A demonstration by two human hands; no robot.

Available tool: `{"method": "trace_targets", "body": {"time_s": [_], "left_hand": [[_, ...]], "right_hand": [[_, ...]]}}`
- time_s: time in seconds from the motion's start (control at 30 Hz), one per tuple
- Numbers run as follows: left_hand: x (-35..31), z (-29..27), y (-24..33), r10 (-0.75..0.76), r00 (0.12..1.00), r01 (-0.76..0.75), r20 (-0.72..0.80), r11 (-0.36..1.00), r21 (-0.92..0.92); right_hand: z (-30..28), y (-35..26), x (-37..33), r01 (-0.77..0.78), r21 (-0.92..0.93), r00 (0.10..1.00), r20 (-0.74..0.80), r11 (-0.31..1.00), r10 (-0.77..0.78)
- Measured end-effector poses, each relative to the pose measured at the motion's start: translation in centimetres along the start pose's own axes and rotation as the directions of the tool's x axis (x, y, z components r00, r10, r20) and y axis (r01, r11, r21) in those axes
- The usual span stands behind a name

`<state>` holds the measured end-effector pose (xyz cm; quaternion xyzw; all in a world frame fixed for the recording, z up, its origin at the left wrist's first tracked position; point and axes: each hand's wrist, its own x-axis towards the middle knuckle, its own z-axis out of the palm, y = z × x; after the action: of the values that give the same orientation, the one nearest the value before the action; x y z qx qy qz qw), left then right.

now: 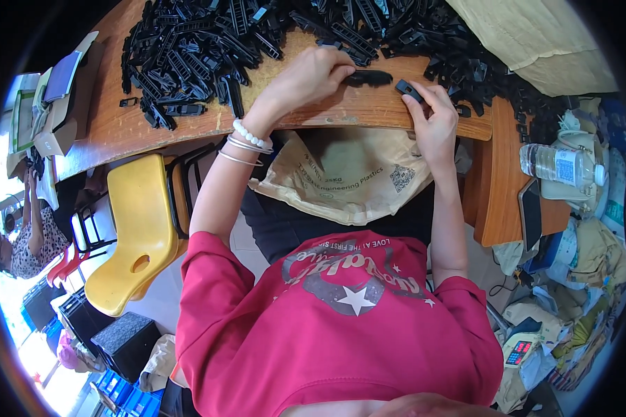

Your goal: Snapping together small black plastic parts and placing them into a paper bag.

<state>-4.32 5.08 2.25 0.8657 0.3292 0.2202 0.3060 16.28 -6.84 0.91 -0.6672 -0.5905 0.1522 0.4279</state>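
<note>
My left fingers (342,72) pinch a long part (373,78), my right fingers (432,99) a small piece (407,90), probably for steadiness. The black pile (188,62) lies reachable, at eleven o'clock.

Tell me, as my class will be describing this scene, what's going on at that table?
A seated person works with both bare hands at a table. The left hand seems to hold one end of a dark strip, which is blurred. The right hand pinches a small black piece. Beyond the hands lie heaps of black parts. An open sack sits below the table's near edge, between the forearms.
</note>
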Motion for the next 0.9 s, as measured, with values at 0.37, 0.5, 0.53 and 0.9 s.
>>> {"method": "trace_targets", "body": {"time_s": [0.37,0.5,0.53,0.9], "left_hand": [[-2.2,2.5,1.2,0.120,0.973,-0.102,-0.198,0.990,0.099],[-2.5,2.6,1.0,0.179,0.960,-0.167,-0.214,0.983,0.072],[-2.6,2.6,1.0,0.176,0.962,-0.165,-0.211,0.984,0.071],[-2.2,2.5,0.6,0.242,0.946,-0.233,-0.218,0.970,0.065]], "right_hand": [[-0.7,0.9,0.9,-0.094,0.396,0.995,0.053,0.914,0.079],[-1.2,0.1,1.5,-0.039,0.256,0.971,0.238,0.966,-0.024],[-1.2,0.1,1.6,-0.063,0.256,0.967,0.254,0.965,-0.005],[0.2,0.4,1.4,0.089,0.159,0.983,0.145,0.983,-0.113]]}}
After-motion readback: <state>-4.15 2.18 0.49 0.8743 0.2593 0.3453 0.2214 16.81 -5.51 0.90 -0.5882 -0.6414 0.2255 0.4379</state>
